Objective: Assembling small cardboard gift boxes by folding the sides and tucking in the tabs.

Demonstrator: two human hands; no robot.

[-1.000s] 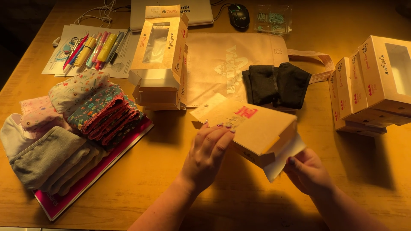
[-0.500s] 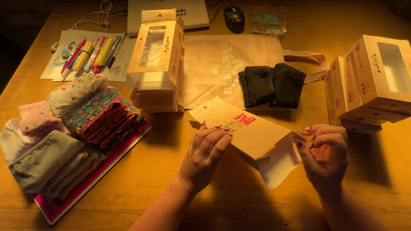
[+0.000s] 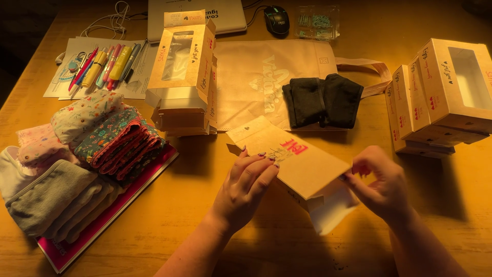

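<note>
Head view looks down on a wooden table [image 3: 215, 215] under warm light, with both forearms coming in from six o'clock. Nearest the camera, the left hand [image 3: 246, 187] curls its fingers over the near edge of a flat kraft cardboard box [image 3: 292, 159], thumb beneath and fingertips pressed on its printed top face. At about four o'clock from the box's middle, the right hand [image 3: 382, 182] pinches the box's right end between thumb and fingers, where a pale flap [image 3: 330, 213] hangs open below. The box is held tilted just above the table, near the middle of the view. At nine o'clock, a pile of folded fabric pieces [image 3: 77, 164], floral and plain grey, rests on a pink book [image 3: 102, 225]. Beyond the box at twelve o'clock lies a beige tote bag [image 3: 256, 82] with a folded black garment [image 3: 323, 101] on it. At eleven o'clock a stack of window boxes [image 3: 187, 77] stands, and at two o'clock more window boxes [image 3: 441, 97] lean together. Farther off at ten o'clock, pens and markers [image 3: 105, 64] lie on paper sheets; at twelve o'clock sit a laptop [image 3: 225, 13], a computer mouse [image 3: 277, 19] and a clear case of clips [image 3: 318, 21].
</note>
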